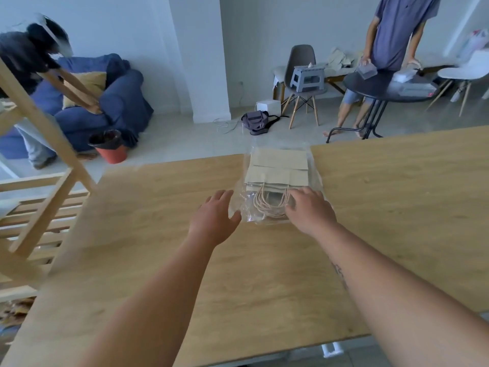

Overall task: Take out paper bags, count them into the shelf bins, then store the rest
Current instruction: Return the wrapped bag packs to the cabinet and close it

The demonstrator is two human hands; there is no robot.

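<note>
A stack of flat paper bags (280, 168) inside a clear plastic wrapper (239, 202) is seen lying at the far edge of the wooden tabletop (158, 207), with the twine handles (270, 205) turned toward the wearer. The left hand (215, 218) is held just beside the wrapper's left edge, fingers spread. The right hand (309, 210) is laid on the wrapper over the handles; whether anything is pinched cannot be told. A wooden shelf (39, 144) is seen at the left, and a red bin (112, 154) on the floor beyond.
</note>
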